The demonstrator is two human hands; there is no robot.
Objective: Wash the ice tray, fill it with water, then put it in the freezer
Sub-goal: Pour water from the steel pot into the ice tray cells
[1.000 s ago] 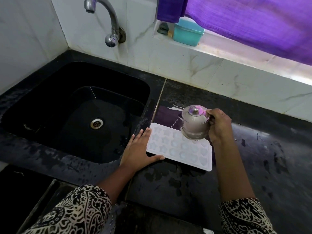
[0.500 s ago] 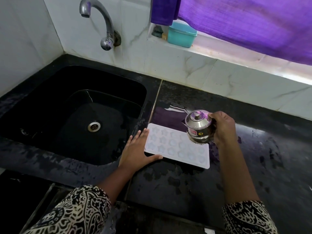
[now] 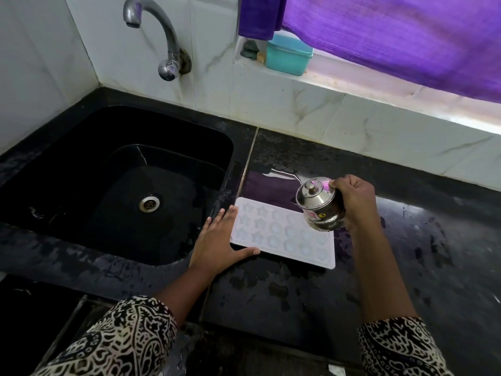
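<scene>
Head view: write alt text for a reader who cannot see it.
A right hand grips a small lidded steel pot over the right end of a white ice tray lying on a wet black countertop, while the left hand rests flat against the tray's left edge. A black sink with a wall tap lies to the left.

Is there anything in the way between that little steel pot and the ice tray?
Nothing visible. The right hand holds the steel pot tilted above the far right corner of the ice tray, and nothing shows between them. The left hand lies flat at the tray's left end, off to the side.
</scene>
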